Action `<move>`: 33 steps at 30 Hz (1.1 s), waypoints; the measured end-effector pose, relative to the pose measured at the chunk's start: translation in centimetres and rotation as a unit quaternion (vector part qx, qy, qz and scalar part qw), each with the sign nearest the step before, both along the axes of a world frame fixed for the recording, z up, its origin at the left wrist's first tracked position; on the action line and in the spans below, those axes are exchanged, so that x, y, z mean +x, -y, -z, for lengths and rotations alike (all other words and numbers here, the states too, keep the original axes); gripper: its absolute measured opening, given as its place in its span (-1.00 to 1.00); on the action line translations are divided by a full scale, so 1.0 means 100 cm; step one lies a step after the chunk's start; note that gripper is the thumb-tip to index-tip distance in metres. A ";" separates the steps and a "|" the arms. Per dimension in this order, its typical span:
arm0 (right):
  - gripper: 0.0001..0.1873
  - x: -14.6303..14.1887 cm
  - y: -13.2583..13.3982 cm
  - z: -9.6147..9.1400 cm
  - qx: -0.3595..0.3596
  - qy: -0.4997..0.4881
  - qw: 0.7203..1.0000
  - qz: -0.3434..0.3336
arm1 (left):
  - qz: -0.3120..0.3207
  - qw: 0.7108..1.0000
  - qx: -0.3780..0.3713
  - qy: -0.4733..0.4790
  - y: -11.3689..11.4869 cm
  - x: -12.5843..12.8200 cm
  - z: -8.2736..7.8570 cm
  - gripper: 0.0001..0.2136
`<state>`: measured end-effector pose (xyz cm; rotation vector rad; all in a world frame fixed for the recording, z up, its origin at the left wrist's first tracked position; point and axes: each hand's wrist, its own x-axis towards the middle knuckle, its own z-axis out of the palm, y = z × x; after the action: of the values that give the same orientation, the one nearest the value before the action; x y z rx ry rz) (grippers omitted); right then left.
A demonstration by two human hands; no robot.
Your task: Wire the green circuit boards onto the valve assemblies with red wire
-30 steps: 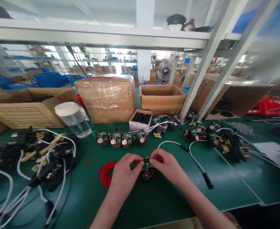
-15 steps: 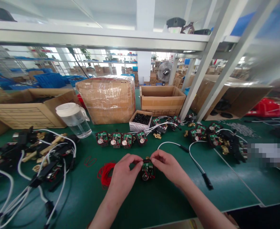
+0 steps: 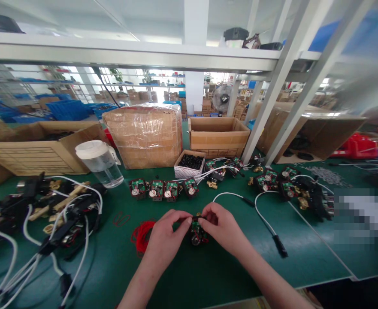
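Between my hands, on the green table, lies a small black housing [image 3: 198, 235] with a green circuit board, red wires and a round silver part. My left hand [image 3: 171, 229] pinches its upper left edge between thumb and fingers. On the other side, my right hand [image 3: 219, 223] has its thumb and fingers closed at the upper right edge, partly covering the board. Whether a small part is between those fingertips is hidden. A bundle of red wires [image 3: 141, 238] lies left of my left hand. Similar circuit-board housings [image 3: 156, 189] stand in a row behind.
Valve assemblies with white cables [image 3: 66, 214] crowd the left side, near a clear water bottle [image 3: 103, 165]. A small box of black parts [image 3: 190, 163] stands before cardboard boxes [image 3: 143, 137]. More assemblies [image 3: 282, 182] and a loose cable [image 3: 272, 227] lie right. A metal post [image 3: 269, 103] rises behind.
My right hand has shifted slightly left, its thumb now further over the circuit board. My left hand stays at the housing's left edge, almost still.
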<state>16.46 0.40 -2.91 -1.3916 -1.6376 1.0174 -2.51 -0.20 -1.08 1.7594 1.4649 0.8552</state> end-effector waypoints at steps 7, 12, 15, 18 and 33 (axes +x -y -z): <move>-0.93 -0.004 0.000 -0.001 -0.008 -0.006 1.000 0.011 | -0.019 1.000 -0.002 -0.014 -0.002 0.003 0.003 -0.87; -0.81 0.009 0.000 -0.001 -0.063 -0.108 0.992 -0.036 | -0.008 1.000 0.001 0.004 -0.001 -0.001 0.005 -0.83; -0.85 0.014 -0.001 0.001 -0.063 -0.113 0.990 -0.050 | -0.004 1.000 -0.001 0.008 -0.001 -0.002 0.006 -0.84; -0.89 0.015 0.000 0.004 -0.046 -0.101 0.993 -0.052 | -0.009 1.000 -0.001 0.010 0.000 -0.002 0.009 -0.85; -0.95 -0.004 0.006 -0.006 0.040 0.031 0.998 0.034 | -0.023 0.999 0.021 0.003 -0.002 0.007 0.005 -0.87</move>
<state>16.11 -0.21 -2.32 -1.4273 -1.6464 0.8689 -1.81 -0.04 -1.56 1.7580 1.4986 0.9221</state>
